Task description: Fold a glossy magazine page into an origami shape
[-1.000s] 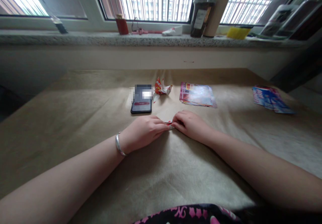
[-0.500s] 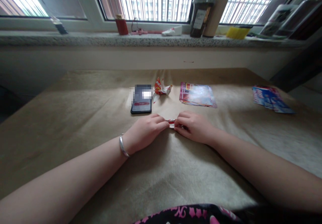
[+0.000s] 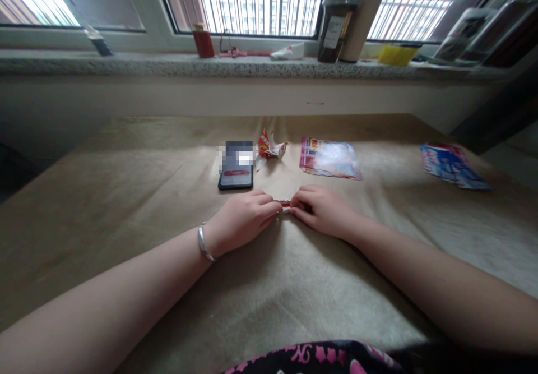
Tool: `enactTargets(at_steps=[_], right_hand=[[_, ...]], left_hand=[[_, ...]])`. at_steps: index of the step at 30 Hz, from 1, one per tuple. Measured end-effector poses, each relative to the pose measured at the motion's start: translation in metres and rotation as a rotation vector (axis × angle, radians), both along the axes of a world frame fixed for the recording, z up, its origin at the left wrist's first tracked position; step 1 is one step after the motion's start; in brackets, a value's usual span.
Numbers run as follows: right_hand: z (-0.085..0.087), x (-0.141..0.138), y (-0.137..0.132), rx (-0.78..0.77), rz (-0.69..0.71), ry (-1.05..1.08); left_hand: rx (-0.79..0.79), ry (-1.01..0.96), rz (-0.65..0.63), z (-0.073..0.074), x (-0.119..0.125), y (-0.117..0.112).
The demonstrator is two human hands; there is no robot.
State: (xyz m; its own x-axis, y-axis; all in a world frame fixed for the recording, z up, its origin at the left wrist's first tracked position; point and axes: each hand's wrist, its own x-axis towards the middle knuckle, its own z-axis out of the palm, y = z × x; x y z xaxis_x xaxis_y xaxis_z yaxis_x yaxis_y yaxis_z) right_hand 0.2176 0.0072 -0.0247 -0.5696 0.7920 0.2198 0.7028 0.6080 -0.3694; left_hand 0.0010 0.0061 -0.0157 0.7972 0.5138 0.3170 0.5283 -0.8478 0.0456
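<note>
A small folded piece of red-and-white paper (image 3: 285,206) spans the gap between my hands, low over the table. My left hand (image 3: 247,217), with a silver bangle at the wrist, pinches its left end. The right end is gripped between the thumb and fingers of my right hand (image 3: 319,208). Most of the paper is covered by my fingers, so its full shape does not show. Just beyond my left hand lies a dark phone (image 3: 236,166), partly blurred out. Behind the paper stands a folded red-and-white paper figure (image 3: 271,145), with pointed tips.
A stack of printed leaflets (image 3: 330,159) lies beyond my right hand. Farther right are fanned blue leaflets (image 3: 454,165). The brown table cover (image 3: 168,166) has creases. At the back, a stone windowsill (image 3: 147,67) carries a red container (image 3: 203,42) and a dark jar (image 3: 335,29).
Both hands have shifted very slightly to the left with the paper, and less of its front edge shows between the fingers. The phone, paper figure and leaflets have stayed put.
</note>
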Motion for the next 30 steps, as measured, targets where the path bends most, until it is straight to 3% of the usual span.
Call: enactTargets(at_steps=[9, 21, 27, 30], right_hand=[[0.0013, -0.0021, 0.0043, -0.104, -0.062, 0.031], [0.0012, -0.0044, 0.003, -0.089, -0.105, 0.0], [-0.0016, -0.0034, 0.0031, -0.081, -0.092, 0.024], [-0.0026, -0.0007, 0.0036, -0.022, -0.011, 0.069]], left_hand=[[0.081, 0.071, -0.085, 0.0014, -0.0048, 0.0025], [0.168, 0.18, -0.033, 0.0018, 0.0007, -0.0054], [0.172, 0.185, -0.028, 0.0018, 0.0011, -0.0047], [0.171, 0.2, -0.019, 0.0028, 0.0009, -0.0046]])
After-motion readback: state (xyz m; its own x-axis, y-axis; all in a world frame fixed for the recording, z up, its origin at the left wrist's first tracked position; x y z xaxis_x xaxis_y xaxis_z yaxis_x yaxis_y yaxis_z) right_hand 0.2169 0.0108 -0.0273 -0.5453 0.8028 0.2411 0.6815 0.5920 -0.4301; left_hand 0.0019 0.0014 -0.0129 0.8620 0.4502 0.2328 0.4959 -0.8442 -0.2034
